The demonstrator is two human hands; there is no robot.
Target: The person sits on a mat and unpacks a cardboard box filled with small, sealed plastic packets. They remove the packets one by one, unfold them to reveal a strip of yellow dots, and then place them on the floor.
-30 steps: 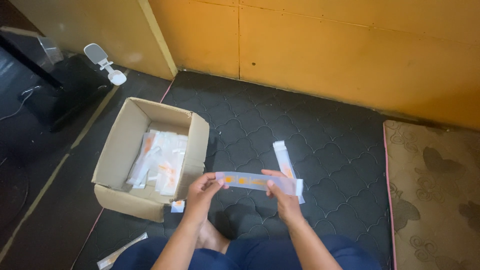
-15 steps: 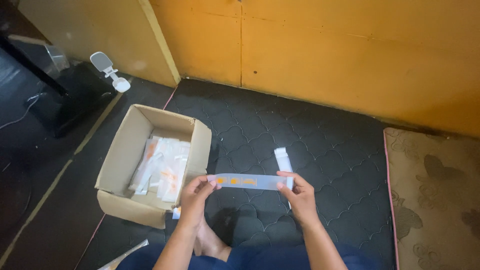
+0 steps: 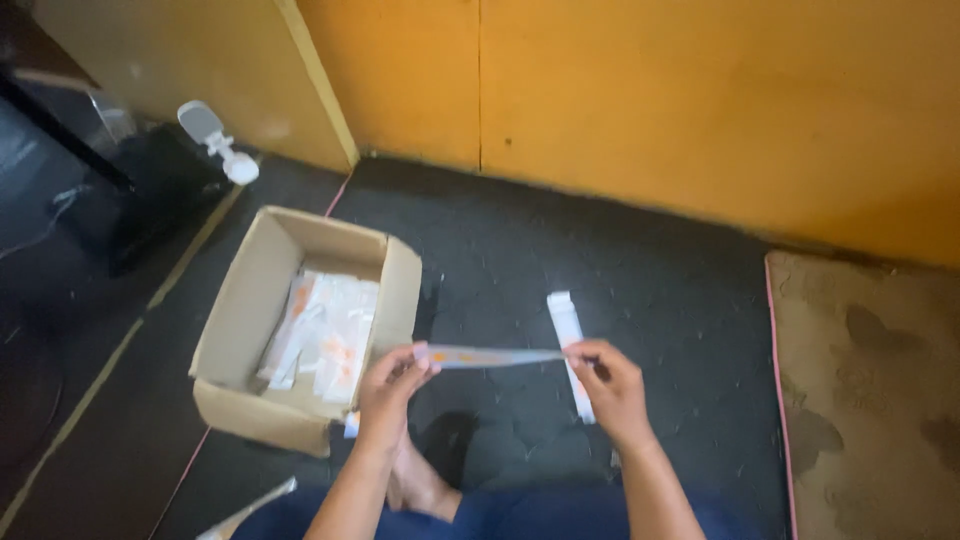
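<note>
I hold a long flat clear packet [image 3: 497, 356] with orange marks stretched level between both hands, seen nearly edge-on. My left hand [image 3: 392, 392] pinches its left end and my right hand [image 3: 610, 389] pinches its right end. Below the packet, a similar white packet [image 3: 567, 335] lies on the dark mat, partly hidden by my right hand. To the left stands an open cardboard box [image 3: 242, 305] holding several more such packets [image 3: 325, 330].
A dark patterned floor mat [image 3: 640, 270] runs up to an orange wall [image 3: 700, 100]. A brown rug [image 3: 870, 400] lies at the right. A white object [image 3: 215, 140] sits on a black thing at the far left. My bare foot [image 3: 420, 480] rests under my hands.
The packet has turned from facing flat toward me to nearly edge-on, and my hands have spread slightly along it. The view has tilted up a little.
</note>
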